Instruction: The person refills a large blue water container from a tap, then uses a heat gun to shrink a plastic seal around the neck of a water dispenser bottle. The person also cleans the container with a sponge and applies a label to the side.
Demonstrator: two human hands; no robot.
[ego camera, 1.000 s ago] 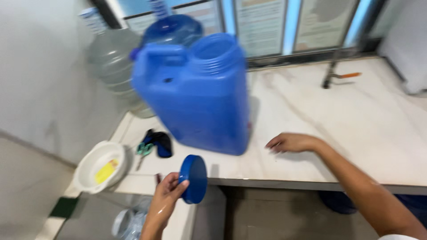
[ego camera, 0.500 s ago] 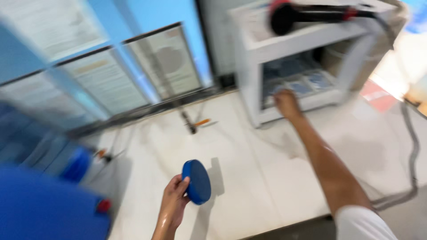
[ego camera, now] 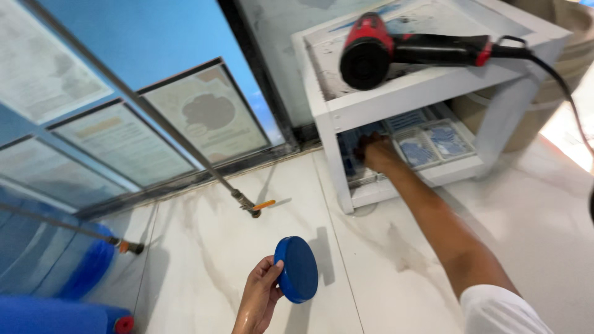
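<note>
My left hand point(ego camera: 258, 298) holds a round blue cap point(ego camera: 297, 269) by its edge, above the white marble counter point(ego camera: 204, 260). My right hand point(ego camera: 375, 153) reaches into the lower shelf of a small white rack point(ego camera: 396, 93), among several flat blue-and-white packets point(ego camera: 433, 143). Its fingers are partly hidden by the rack's post, so I cannot tell whether they grip anything. A red and black heat gun point(ego camera: 402, 49) lies on the rack's top shelf.
A thin metal pipe with an orange-handled valve point(ego camera: 257, 207) crosses the counter from the window. A blue water container point(ego camera: 59, 312) with a red cap sits at the lower left. The heat gun's black cord point(ego camera: 566, 93) hangs off to the right.
My view swung right, away from the big blue jerrycan. My right hand moved from the counter into the rack's lower shelf. My left hand kept the blue cap.
</note>
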